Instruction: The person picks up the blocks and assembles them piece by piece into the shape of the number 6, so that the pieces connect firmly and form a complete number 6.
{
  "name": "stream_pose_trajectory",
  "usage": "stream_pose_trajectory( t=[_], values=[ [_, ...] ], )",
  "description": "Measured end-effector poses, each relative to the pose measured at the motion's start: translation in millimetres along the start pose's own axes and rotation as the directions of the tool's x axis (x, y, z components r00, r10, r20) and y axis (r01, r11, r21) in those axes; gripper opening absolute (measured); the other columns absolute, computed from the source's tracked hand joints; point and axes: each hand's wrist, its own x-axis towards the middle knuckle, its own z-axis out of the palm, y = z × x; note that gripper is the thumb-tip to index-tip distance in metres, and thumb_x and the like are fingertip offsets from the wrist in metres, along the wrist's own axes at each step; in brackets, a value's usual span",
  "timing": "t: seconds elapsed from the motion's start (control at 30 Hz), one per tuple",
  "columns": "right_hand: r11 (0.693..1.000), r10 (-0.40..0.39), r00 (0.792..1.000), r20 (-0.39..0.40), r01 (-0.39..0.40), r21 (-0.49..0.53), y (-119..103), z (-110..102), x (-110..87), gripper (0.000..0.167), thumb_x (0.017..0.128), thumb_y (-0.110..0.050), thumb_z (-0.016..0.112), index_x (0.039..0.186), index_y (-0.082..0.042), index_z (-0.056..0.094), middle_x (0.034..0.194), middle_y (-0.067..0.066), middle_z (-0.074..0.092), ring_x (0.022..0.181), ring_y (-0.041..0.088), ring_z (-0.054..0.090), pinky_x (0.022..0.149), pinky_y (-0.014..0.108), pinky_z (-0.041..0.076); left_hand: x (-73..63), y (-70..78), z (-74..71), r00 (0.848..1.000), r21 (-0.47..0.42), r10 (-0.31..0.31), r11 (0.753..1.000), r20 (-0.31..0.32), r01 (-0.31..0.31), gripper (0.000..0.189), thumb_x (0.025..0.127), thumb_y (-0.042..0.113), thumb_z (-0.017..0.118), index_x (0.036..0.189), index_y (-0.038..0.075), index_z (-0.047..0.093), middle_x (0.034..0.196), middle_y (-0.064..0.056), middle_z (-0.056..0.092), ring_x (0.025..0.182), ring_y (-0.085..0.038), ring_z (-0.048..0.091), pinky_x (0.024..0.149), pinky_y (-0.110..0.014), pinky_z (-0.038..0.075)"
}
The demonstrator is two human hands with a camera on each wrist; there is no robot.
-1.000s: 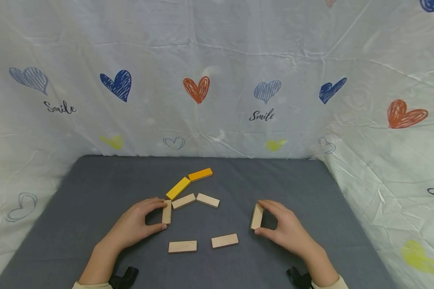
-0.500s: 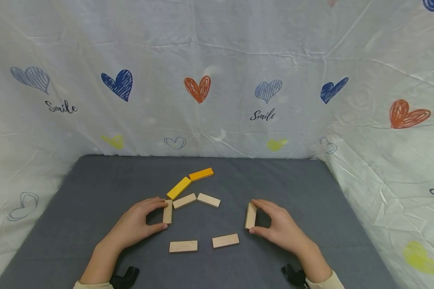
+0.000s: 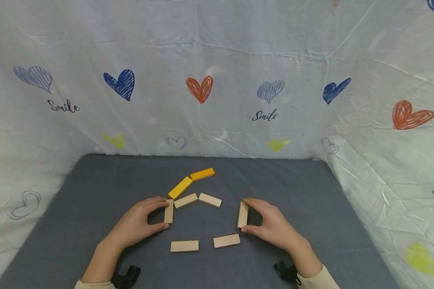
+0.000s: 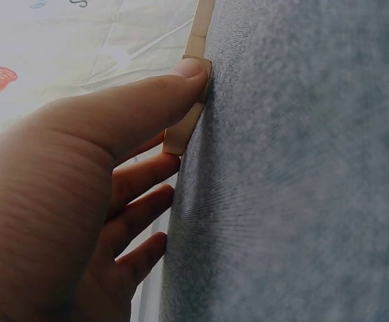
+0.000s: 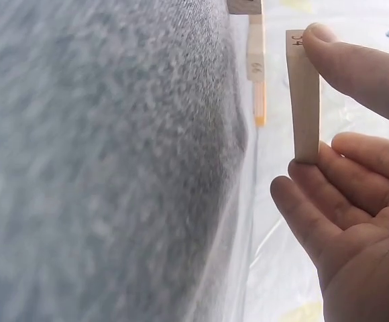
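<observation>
My left hand pinches a plain wooden block lengthwise, thumb on its near end and fingers at the far end. In the left wrist view the thumb covers part of a block at the cloth. My right hand grips another plain block by its two ends. The right wrist view shows that block apart from the cloth, with a dark marking on its end. Beyond the left hand's block, a yellow block and an orange block form a slanting line.
Two plain blocks, a left one and a right one, meet in a shallow peak. Nearer lie two more, a left block and a right block. Dark grey cloth covers the table; a heart-printed sheet hangs behind.
My right hand has carried its block leftward, toward the other blocks. The left hand stays at its block, and the remaining blocks keep their arrangement. The head view has shifted slightly.
</observation>
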Motion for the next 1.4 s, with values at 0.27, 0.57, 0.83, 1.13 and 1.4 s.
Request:
stream_pose_trajectory(
  t=[0.27, 0.57, 0.83, 1.13, 1.4],
  values=[
    [1.0, -0.027, 1.0, 0.006, 0.027, 0.005, -3.4, 4.2, 5.8, 0.084, 0.085, -0.035, 0.098, 0.155, -0.005, 0.061, 0.153, 0.009, 0.064, 0.142, 0.033, 0.06, 0.112, 0.058, 0.054, -0.2, 2.0, -0.7, 1.0, -0.002, 0.0, 1.0, -0.001, 0.0, 0.066, 0.087, 0.043, 0.095, 0.146, 0.022, 0.072, 0.154, -0.008, 0.063, 0.144, -0.039, 0.057, 0.113, -0.068, 0.049],
    [0.999, -0.028, 0.999, 0.03, 0.027, 0.021, -9.4, 9.7, 12.2, 0.083, 0.086, -0.034, 0.097, 0.155, -0.006, 0.061, 0.153, 0.008, 0.063, 0.142, 0.032, 0.06, 0.113, 0.057, 0.053, -0.6, -0.5, -0.4, 1.0, -0.01, 0.004, 1.0, -0.003, -0.004, 0.066, 0.087, 0.043, 0.095, 0.146, 0.023, 0.072, 0.154, -0.007, 0.063, 0.144, -0.038, 0.057, 0.113, -0.067, 0.05],
    [0.998, -0.045, 0.998, 0.05, 0.042, 0.05, -15.8, 16.8, 20.3, 0.081, 0.088, -0.036, 0.095, 0.155, -0.005, 0.061, 0.153, 0.009, 0.063, 0.143, 0.032, 0.06, 0.114, 0.057, 0.053, -0.7, -0.9, 0.1, 1.0, -0.011, 0.011, 1.0, -0.001, -0.011, 0.066, 0.087, 0.043, 0.095, 0.146, 0.022, 0.071, 0.154, -0.007, 0.063, 0.143, -0.038, 0.058, 0.113, -0.067, 0.051],
    [0.995, -0.058, 0.996, 0.064, 0.053, 0.081, -18.9, 24.9, 25.9, 0.08, 0.089, -0.036, 0.095, 0.155, -0.005, 0.061, 0.154, 0.01, 0.063, 0.143, 0.033, 0.059, 0.115, 0.057, 0.052, -0.4, 2.3, -0.3, 1.0, -0.007, 0.003, 1.0, 0.007, -0.003, 0.066, 0.087, 0.043, 0.095, 0.146, 0.021, 0.072, 0.154, -0.008, 0.063, 0.143, -0.038, 0.059, 0.113, -0.066, 0.051],
    [0.995, -0.056, 0.995, 0.08, 0.05, 0.083, -18.9, 28.9, 28.1, 0.079, 0.089, -0.036, 0.094, 0.155, -0.007, 0.062, 0.154, 0.008, 0.063, 0.144, 0.031, 0.059, 0.116, 0.055, 0.051, -1.0, 2.3, -0.2, 1.0, 0.0, -0.01, 1.0, 0.015, 0.01, 0.067, 0.088, 0.043, 0.094, 0.147, 0.022, 0.071, 0.156, -0.009, 0.062, 0.145, -0.039, 0.056, 0.113, -0.068, 0.05]
  ],
)
